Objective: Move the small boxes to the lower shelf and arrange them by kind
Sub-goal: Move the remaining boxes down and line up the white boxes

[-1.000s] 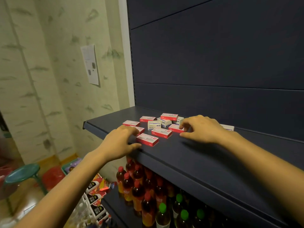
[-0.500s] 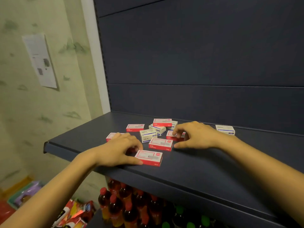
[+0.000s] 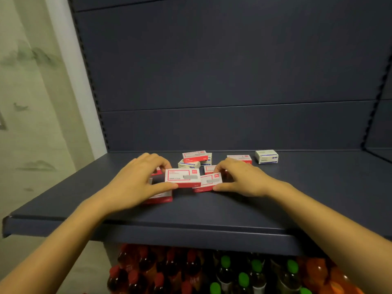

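Seven red boxes, three white boxes

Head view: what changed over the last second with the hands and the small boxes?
The left hand now pinches a red box, seemingly raised off the shelf; earlier it only rested on the boxes. The right hand has taken hold of a second red box beside it. The back pile and the lone white box stayed put.

The left hand and the right hand were bare, and both forearms showed bare skin from the wrists back past the front edge of the shelf
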`<state>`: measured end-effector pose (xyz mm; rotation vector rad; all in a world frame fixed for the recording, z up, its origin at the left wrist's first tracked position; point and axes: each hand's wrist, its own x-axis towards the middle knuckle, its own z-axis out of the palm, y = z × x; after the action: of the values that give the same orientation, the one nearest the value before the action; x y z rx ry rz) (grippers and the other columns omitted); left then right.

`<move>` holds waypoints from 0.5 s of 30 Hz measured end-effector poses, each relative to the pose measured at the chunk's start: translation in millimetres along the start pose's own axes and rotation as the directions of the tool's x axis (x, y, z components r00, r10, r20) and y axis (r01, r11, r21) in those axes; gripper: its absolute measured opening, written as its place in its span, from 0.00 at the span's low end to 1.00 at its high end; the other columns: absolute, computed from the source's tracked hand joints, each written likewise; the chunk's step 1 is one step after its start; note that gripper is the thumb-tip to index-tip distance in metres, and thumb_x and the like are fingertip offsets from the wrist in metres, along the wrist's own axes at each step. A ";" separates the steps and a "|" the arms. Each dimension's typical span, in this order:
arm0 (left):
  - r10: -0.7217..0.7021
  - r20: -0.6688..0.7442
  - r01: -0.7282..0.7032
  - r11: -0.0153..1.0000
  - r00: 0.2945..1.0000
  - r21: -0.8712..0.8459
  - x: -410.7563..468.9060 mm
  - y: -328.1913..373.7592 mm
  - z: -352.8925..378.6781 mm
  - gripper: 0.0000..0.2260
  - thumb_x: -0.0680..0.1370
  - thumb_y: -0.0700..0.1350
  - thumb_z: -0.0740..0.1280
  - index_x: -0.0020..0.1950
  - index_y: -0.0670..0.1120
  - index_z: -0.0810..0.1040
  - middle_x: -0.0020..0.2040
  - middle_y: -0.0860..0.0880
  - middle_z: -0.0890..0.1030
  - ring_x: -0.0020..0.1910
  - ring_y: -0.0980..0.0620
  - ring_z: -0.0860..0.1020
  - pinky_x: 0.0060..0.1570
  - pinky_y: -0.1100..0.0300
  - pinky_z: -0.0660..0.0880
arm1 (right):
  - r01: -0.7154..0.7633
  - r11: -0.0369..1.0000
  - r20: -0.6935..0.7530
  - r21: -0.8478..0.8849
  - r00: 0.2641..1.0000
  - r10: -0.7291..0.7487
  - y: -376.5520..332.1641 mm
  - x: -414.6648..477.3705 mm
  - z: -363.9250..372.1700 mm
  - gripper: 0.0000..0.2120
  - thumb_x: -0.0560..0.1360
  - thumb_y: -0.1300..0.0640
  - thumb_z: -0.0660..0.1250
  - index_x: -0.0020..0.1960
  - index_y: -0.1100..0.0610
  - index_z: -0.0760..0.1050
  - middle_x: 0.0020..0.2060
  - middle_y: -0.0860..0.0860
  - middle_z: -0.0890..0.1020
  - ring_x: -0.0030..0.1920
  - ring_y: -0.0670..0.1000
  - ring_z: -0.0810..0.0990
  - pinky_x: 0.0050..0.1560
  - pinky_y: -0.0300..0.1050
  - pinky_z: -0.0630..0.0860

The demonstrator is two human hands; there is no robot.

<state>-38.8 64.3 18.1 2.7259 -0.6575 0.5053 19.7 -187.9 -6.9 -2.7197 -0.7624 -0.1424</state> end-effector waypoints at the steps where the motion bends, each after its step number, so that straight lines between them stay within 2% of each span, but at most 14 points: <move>1: 0.006 -0.028 -0.006 1.000 1.000 -0.018 3.0 1.8 1.3 0.22 0.64 0.66 0.60 0.52 0.56 0.71 0.49 0.62 0.72 0.51 0.60 0.70 0.51 0.61 0.71 | -0.011 0.999 -0.035 0.034 0.999 0.012 1.2 -7.1 -3.2 0.21 0.71 0.41 0.66 0.59 0.50 0.71 0.56 0.47 0.75 0.53 0.47 0.75 0.56 0.51 0.75; 4: 0.043 -0.063 -0.045 0.999 0.997 -0.029 16.3 8.9 9.6 0.18 0.69 0.60 0.66 0.55 0.52 0.73 0.51 0.58 0.74 0.50 0.58 0.70 0.49 0.61 0.70 | -0.059 0.989 -0.143 0.135 0.987 0.078 10.1 -33.7 -14.0 0.19 0.71 0.42 0.67 0.58 0.49 0.71 0.54 0.44 0.74 0.51 0.46 0.76 0.55 0.51 0.76; 7: 0.107 -0.097 -0.112 0.992 0.990 -0.056 34.5 23.4 20.3 0.17 0.70 0.58 0.67 0.54 0.51 0.74 0.50 0.58 0.74 0.48 0.58 0.69 0.46 0.61 0.69 | -0.120 0.979 -0.208 0.166 0.966 0.154 26.9 -64.7 -28.5 0.18 0.70 0.42 0.67 0.56 0.47 0.71 0.53 0.43 0.73 0.50 0.47 0.77 0.54 0.50 0.77; 10: 0.162 -0.096 -0.171 0.980 0.982 -0.102 56.6 47.9 32.4 0.16 0.70 0.58 0.68 0.53 0.52 0.74 0.49 0.59 0.74 0.47 0.58 0.69 0.46 0.60 0.69 | -0.184 0.969 -0.288 0.167 0.930 0.227 48.2 -99.2 -43.7 0.16 0.70 0.41 0.67 0.54 0.45 0.70 0.52 0.42 0.73 0.50 0.47 0.77 0.52 0.48 0.78; 15: 0.273 -0.052 -0.277 0.948 0.961 -0.154 91.8 104.5 59.7 0.19 0.68 0.62 0.65 0.52 0.53 0.74 0.49 0.58 0.74 0.47 0.57 0.70 0.47 0.60 0.69 | -0.282 0.944 -0.370 0.171 0.870 0.326 85.9 -164.2 -67.1 0.14 0.69 0.41 0.67 0.52 0.44 0.70 0.51 0.42 0.74 0.48 0.44 0.76 0.47 0.40 0.77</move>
<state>3.1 -81.1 21.7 2.4844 -1.0324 0.5301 -76.3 -359.6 4.2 -2.5398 -0.2130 -0.5387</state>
